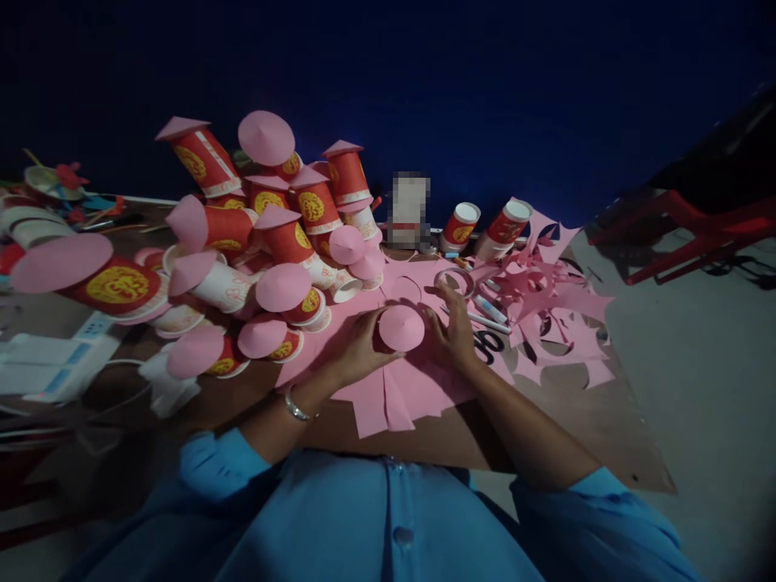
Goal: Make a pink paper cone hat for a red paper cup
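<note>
A pink paper cone [401,327] faces up at me in front of my body, its point toward the camera. Closed around its left side is my left hand [362,343]; whatever lies under the cone is hidden. Just to the right, my right hand [452,330] has its fingers spread and holds nothing. Sheets of pink paper [436,388] lie beneath both hands. Beyond the cone is a round pink paper disc [406,288]. Black-handled scissors [490,346] rest beside my right wrist, near a pen [478,321].
Several red and white paper cups with pink cone tops [284,234] are piled at the left. Two cups [461,225] stand at the back. Pink paper scraps [558,299] heap up at the right. A power strip [73,356] lies far left; a red stool [685,234] stands right.
</note>
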{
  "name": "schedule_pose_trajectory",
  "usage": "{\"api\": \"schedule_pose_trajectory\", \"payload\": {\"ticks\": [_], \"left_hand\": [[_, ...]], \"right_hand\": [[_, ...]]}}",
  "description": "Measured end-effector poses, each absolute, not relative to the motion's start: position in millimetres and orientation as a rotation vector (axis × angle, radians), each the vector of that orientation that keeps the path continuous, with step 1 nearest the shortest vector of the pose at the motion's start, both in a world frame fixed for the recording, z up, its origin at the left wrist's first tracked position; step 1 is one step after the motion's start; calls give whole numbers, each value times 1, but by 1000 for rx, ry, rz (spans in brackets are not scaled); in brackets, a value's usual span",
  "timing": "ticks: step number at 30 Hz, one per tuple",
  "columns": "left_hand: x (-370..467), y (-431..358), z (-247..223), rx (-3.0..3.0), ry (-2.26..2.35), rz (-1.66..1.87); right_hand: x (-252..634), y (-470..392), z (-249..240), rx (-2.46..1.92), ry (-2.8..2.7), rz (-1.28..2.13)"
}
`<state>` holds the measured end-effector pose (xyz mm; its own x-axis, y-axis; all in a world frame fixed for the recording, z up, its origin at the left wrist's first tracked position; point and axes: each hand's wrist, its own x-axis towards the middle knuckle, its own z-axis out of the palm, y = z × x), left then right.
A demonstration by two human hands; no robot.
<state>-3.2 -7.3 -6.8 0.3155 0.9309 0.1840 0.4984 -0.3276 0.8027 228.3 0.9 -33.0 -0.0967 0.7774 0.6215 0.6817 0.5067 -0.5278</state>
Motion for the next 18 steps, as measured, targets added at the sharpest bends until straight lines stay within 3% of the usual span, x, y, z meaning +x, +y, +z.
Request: {"api": "schedule_pose_trajectory", "payload": {"ticks": [9,18], "left_hand": [[-4,-6,-35,1764,1477,1134],[-12,-18,-11,1902,1363,1078]], "right_hand": [[229,1,-35,-1201,-1831,106],[226,2,-47,-1207,-1906,144]]}}
